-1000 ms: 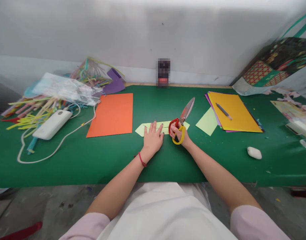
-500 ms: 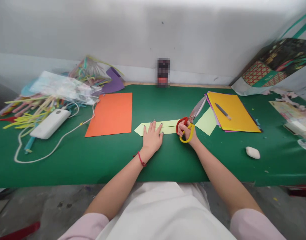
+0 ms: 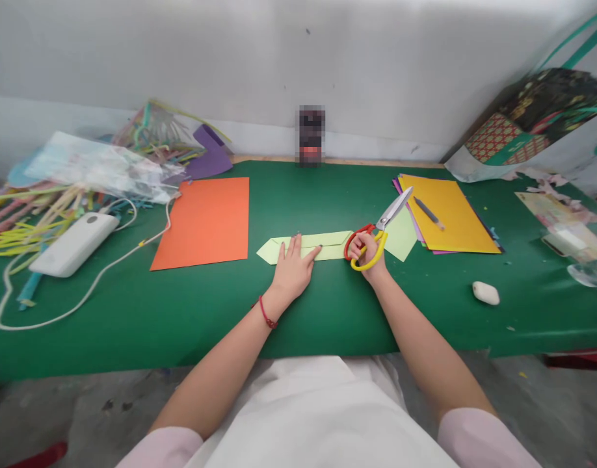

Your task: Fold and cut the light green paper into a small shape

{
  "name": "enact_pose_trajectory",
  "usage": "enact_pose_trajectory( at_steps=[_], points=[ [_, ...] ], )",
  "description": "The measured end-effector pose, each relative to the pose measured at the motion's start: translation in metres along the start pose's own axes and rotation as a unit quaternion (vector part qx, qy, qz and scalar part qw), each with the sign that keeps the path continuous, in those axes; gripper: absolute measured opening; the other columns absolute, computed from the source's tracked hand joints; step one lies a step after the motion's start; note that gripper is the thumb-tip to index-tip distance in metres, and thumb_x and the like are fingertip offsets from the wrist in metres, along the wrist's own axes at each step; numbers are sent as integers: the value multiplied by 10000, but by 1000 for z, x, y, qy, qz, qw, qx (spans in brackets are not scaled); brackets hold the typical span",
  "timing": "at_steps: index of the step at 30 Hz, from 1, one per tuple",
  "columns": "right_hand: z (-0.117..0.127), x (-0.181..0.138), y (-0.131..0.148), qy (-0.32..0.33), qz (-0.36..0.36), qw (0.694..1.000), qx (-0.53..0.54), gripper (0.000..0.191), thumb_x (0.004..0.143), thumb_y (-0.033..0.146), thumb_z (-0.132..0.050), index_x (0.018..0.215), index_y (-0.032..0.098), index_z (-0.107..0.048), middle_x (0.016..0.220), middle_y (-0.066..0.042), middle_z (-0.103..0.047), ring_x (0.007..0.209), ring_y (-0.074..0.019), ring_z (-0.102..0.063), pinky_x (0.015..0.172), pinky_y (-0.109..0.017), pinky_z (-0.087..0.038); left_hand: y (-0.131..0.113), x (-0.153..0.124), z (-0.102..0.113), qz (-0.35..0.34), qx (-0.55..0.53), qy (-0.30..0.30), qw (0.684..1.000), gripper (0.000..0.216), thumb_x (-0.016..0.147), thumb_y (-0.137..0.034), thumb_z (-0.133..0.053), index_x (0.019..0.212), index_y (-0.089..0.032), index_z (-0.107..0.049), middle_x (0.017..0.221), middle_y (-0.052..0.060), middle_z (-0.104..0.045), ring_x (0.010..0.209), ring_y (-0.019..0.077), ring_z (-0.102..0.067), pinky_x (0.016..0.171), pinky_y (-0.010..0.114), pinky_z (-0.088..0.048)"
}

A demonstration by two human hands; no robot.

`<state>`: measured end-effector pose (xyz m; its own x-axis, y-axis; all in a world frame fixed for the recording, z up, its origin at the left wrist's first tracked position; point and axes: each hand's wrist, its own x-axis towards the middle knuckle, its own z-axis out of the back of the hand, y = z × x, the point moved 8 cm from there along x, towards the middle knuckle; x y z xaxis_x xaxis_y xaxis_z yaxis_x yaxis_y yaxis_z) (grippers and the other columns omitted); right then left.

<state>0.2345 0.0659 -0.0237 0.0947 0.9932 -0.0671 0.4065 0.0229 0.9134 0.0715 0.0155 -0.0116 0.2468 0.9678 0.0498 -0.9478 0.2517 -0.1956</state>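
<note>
Scissors [image 3: 387, 216] now sit further right than a second ago, clear of the pale green folded strip [image 3: 330, 244], with their shut blades aimed at the yellow sheet stack [image 3: 454, 218] toward the far right corner of the counter [image 3: 328, 312]. The right hand [image 3: 371, 259] has its fingers curled through the red and yellow handle loops, just beside the strip's right end. The left hand [image 3: 292, 274] lies flat, fingers spread, pressing the strip at mid-counter and gripping nothing.
</note>
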Motion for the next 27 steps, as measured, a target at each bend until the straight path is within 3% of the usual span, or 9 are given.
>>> enact_pose_trajectory(
  at_steps=[4,12,21,27],
  points=[
    [3,4,-3,-3,-14,1000,0,385,637,337,-639,570,220,-278,461,98,-308,311,-33,-285,270,-168,-270,-1,-2,0,-3,0,3,1000,438,941,-296,-405,1374,-339,-450,1527,58,-292,1411,279,-239,1134,499,-215],
    [-7,-6,12,32,33,997,-61,286,648,201,-587,524,227,-331,366,89,-338,296,-55,-310,290,-189,-303,0,-3,0,-2,6,-3,1000,438,947,-286,-373,1377,-300,-457,1518,81,-310,1406,274,-254,1136,481,-217],
    [21,-1,23,-50,36,997,-54,336,615,245,-619,561,231,-287,407,105,-298,295,-42,-277,262,-175,-238,0,-2,5,12,16,-11,1000,430,957,-270,-325,1355,-279,-486,1478,94,-383,1374,258,-332,1119,487,-246],
    [28,-1,31,-62,71,995,-40,322,630,252,-626,558,226,-312,421,101,-302,303,-40,-272,270,-176,-225,2,-1,9,12,8,-32,999,399,955,-281,-354,1304,-290,-546,1453,94,-422,1350,261,-371,1100,461,-285]
  ],
)
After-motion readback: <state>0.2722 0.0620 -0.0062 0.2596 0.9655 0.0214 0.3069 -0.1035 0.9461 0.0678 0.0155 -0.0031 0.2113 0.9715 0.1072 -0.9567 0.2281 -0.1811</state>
